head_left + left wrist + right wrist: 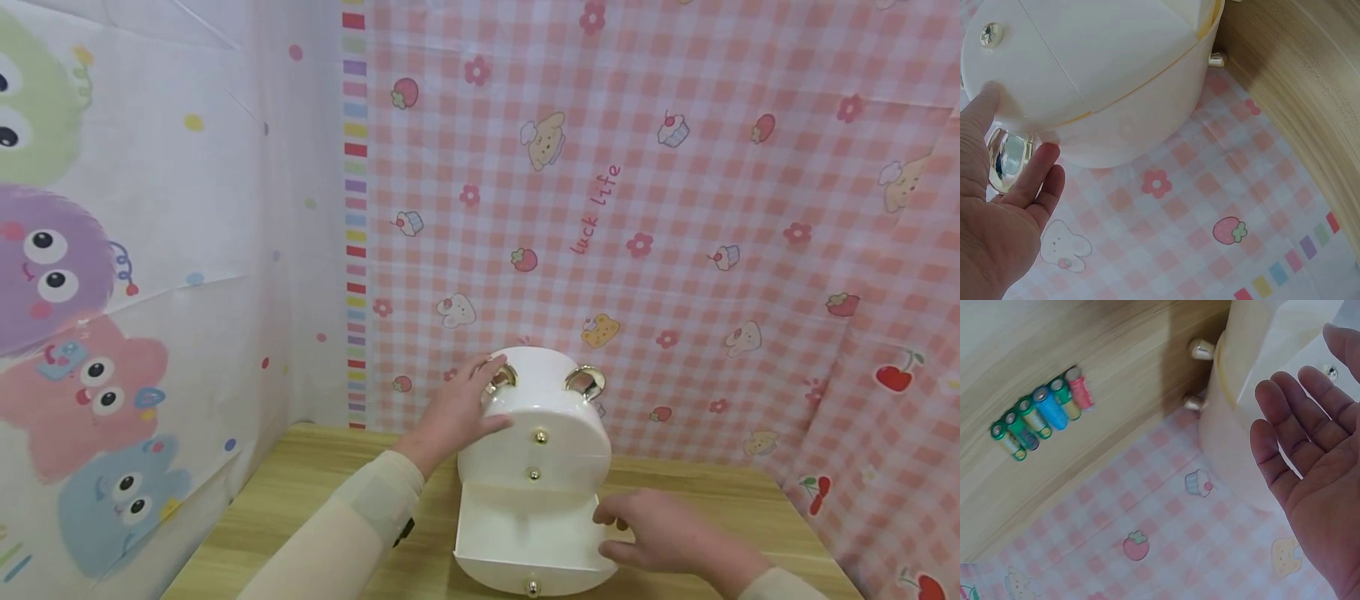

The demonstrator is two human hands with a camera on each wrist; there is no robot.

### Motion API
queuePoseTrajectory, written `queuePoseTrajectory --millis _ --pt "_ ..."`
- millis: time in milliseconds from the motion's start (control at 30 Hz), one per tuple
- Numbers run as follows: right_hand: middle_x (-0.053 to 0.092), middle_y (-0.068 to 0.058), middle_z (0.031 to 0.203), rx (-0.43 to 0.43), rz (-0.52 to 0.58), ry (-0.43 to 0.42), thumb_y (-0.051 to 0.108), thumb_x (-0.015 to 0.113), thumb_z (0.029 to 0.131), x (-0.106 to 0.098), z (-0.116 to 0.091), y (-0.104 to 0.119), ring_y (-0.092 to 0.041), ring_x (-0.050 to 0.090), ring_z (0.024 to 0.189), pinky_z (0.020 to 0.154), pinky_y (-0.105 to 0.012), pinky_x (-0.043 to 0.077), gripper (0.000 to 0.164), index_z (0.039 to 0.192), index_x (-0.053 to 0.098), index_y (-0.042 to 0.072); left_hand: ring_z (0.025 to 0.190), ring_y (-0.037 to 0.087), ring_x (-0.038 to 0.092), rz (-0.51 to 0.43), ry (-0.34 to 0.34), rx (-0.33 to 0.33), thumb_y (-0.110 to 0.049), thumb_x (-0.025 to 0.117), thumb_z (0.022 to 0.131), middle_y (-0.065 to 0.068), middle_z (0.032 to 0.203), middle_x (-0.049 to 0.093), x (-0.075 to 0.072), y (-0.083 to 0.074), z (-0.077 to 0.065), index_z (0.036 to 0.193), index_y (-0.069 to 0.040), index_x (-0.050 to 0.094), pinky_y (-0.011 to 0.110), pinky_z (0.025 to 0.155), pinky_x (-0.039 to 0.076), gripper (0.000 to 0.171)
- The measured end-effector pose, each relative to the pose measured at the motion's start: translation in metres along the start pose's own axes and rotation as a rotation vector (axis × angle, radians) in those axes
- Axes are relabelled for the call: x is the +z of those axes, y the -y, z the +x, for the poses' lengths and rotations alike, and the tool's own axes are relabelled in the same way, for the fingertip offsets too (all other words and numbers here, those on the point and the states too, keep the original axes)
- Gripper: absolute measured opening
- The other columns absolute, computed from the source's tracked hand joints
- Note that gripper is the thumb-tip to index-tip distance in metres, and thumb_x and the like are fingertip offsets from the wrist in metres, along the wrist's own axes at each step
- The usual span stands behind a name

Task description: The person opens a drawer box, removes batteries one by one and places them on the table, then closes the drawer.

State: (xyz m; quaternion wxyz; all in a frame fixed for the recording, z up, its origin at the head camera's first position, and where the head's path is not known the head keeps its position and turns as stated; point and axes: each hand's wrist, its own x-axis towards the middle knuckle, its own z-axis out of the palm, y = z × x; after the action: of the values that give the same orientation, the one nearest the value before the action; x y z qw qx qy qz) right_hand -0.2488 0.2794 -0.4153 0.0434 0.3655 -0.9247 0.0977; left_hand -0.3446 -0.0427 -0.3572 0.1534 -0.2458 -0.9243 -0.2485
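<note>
A white round-fronted drawer box (480, 454) stands on the table, with gold ear-shaped rings (587, 382) on top and small gold knobs (541, 437) on its front. Its lowest drawer (525, 529) is pulled out towards me. My left hand (453, 417) holds the box at its upper left, thumb on the front face and fingers round the side by the gold ring (1011, 156). Beside the drawer's right edge is my right hand (660, 533), with loosely bent fingers and nothing held. In the right wrist view its fingers appear apart from the box.
Several batteries, among them a blue battery (1050, 407) and a red battery (1079, 389), lie in a row on the wooden table (1122, 356). A pink checked cloth (675, 192) hangs behind the box, and a white cloth with cartoon figures (202, 192) hangs on the left.
</note>
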Motion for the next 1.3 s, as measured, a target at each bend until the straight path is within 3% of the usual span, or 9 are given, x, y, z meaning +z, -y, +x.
queuePoseTrajectory --millis 367,667,1300 --pt "0.078 0.007 0.103 -0.040 0.002 0.044 0.036 0.082 0.092 0.008 0.015 0.013 -0.004 0.071 0.087 0.074 -0.026 0.059 0.027 0.109 0.076 0.016 0.133 0.040 0.063 0.002 -0.001 -0.003 -0.041 0.088 0.089 0.012 0.170 0.039 0.002 0.001 0.002 0.167 -0.020 0.038 0.056 0.112 0.054 0.095" --pt "0.078 0.007 0.102 -0.124 0.003 0.043 0.031 0.083 0.092 0.017 0.025 0.019 -0.004 0.071 0.087 0.075 -0.022 0.059 0.023 0.107 0.076 0.015 0.132 0.040 0.064 0.005 -0.003 0.002 -0.041 0.088 0.089 0.013 0.170 0.039 0.001 0.001 0.001 0.167 -0.020 0.038 0.056 0.112 0.054 0.095" --pt "0.077 0.013 0.100 -0.088 0.028 0.142 0.032 0.084 0.091 0.040 0.041 0.033 0.005 0.065 0.083 0.073 -0.018 0.056 0.019 0.104 0.077 0.020 0.134 0.041 0.063 0.007 0.000 -0.001 -0.041 0.087 0.090 0.013 0.170 0.039 0.001 0.000 0.001 0.167 -0.021 0.037 0.056 0.114 0.053 0.094"
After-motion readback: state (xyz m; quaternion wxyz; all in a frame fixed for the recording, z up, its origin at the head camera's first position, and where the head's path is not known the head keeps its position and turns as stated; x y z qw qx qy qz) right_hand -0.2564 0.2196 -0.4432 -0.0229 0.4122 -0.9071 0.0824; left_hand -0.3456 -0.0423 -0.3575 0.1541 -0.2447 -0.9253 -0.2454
